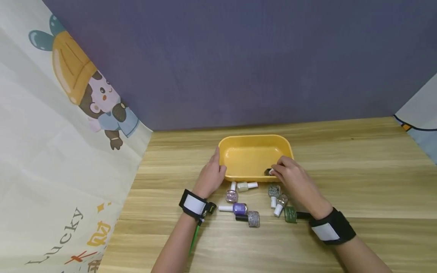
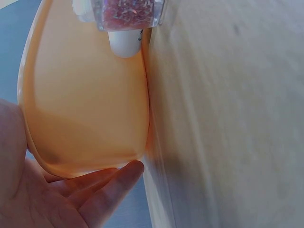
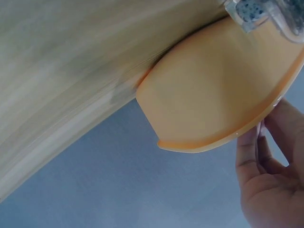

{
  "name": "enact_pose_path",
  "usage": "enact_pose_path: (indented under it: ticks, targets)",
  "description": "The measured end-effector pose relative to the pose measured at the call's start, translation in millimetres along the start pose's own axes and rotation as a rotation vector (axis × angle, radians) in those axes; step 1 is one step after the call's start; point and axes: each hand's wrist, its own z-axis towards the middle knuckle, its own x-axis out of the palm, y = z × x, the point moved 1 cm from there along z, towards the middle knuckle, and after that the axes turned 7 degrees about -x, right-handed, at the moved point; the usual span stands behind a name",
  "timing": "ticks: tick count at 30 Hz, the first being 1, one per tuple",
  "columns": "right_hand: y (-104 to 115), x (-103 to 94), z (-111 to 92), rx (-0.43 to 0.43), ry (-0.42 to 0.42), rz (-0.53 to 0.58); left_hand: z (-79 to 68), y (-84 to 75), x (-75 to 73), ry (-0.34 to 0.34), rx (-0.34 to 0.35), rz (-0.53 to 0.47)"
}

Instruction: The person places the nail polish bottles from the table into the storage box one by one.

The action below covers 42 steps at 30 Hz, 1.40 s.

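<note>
A yellow plastic basin (image 1: 252,141) stands on the table. My left hand (image 1: 209,176) grips its left end, with the thumb at the front corner; in the left wrist view the fingers (image 2: 111,190) lie along the outside of that end. Over the front right of the basin, my right hand (image 1: 295,182) pinches a dark nail polish bottle (image 1: 267,172) by its white cap. That bottle is hidden behind the wall in the right wrist view. Nearest the left hand lie a pink glitter bottle (image 1: 232,196) and a cream bottle (image 1: 242,187).
In front of the basin lie more polish bottles: purple (image 1: 240,209), silver glitter (image 1: 253,218), grey glitter (image 1: 274,190), brown glitter (image 1: 282,200) and green (image 1: 290,214). A dark panel (image 1: 259,68) rises behind the table (image 1: 362,182). A printed cloth (image 1: 51,151) hangs at left.
</note>
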Motion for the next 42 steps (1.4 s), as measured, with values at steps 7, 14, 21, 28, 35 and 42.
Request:
enact_pose_path:
  ticks: [7,14,21,28,35,42]
  targets:
    - [-0.5,-0.3,1.2,0.018,-0.008,0.008,0.3,0.4,-0.7,-0.001,-0.005,0.002]
    - [0.3,-0.8,0.6,0.022,-0.004,0.008,0.6,0.3,-0.9,-0.004,-0.001,0.003]
    - [3.2,-3.6,2.0,0.0,-0.02,0.017,0.5,-1.2,-2.0,0.004,-0.005,0.001]
    - [12.8,-9.8,4.0,-0.07,-0.042,0.022,0.3,-1.9,-2.4,0.004,-0.007,-0.003]
    - [21.4,-7.4,5.4,-0.117,-0.04,0.032,0.1,-2.3,-2.6,0.005,-0.008,0.007]
    - [24.9,-3.4,4.2,-0.145,-0.025,0.027,0.2,-1.2,-1.4,0.006,-0.008,0.003]
